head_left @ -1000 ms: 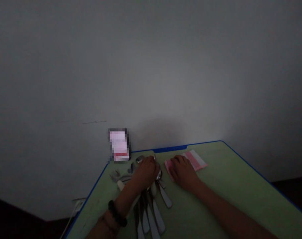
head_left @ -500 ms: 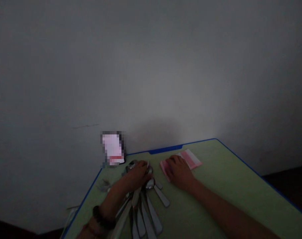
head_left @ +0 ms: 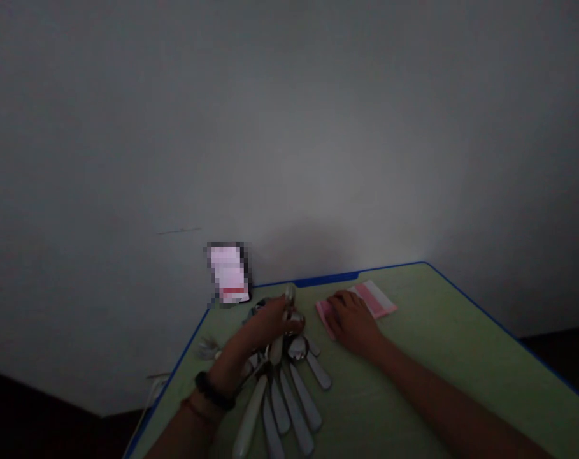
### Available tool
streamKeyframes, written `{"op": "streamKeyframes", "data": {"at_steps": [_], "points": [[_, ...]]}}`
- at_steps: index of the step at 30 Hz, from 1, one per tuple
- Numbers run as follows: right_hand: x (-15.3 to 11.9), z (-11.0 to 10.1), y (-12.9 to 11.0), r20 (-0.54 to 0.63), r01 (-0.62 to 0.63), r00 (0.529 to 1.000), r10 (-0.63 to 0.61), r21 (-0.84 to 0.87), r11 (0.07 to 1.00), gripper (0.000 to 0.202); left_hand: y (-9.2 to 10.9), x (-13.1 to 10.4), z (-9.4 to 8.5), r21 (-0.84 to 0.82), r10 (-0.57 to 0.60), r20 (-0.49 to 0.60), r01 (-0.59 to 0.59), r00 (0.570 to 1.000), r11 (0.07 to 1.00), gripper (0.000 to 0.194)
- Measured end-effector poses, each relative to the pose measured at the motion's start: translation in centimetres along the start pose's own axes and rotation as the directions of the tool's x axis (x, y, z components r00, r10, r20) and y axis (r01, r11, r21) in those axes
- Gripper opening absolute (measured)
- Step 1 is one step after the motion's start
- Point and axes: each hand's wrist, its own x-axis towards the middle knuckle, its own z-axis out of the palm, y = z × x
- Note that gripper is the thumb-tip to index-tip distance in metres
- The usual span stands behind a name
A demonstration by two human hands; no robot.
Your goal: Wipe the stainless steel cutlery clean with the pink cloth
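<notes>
My left hand (head_left: 270, 322), with a dark band on its wrist, is closed around a metal fork (head_left: 290, 293) whose tines point away toward the wall. Below it on the table lies a fanned-out heap of cutlery; a spoon (head_left: 297, 348) shows its bowl, and several metal handles (head_left: 296, 408) point toward me. A thicker pale handle (head_left: 249, 417) lies at the heap's near left. My right hand (head_left: 356, 322) rests palm down on a pink and white folded cloth (head_left: 379, 299), fingers stretched over its left part. The hand hides some of the cloth.
The pale green table (head_left: 442, 370) has a blue edge and stands against a grey wall (head_left: 318, 127). A phone (head_left: 229, 274), blurred out, leans at the table's far left corner. A whitish bristly thing (head_left: 209, 349) lies left of my left wrist.
My left hand has raised the fork slightly from the heap, so its tines now show clearly. My right hand stays on the cloth. The whole view has shifted a little.
</notes>
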Motion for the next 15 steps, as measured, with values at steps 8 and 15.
{"op": "streamKeyframes", "data": {"at_steps": [8,15], "points": [[-0.1,-0.2,-0.1,0.006,-0.003,1.0,0.003,-0.005,1.0,0.034,-0.1,0.9,-0.6,-0.198,-0.195,-0.251,0.147,0.948,0.969,0.03],[0.0,-0.2,0.1,0.027,0.002,1.0,-0.001,-0.036,0.999,0.034,0.4,1.1,-0.9,-0.28,-0.172,-0.269,0.094,0.948,0.955,0.042]]}}
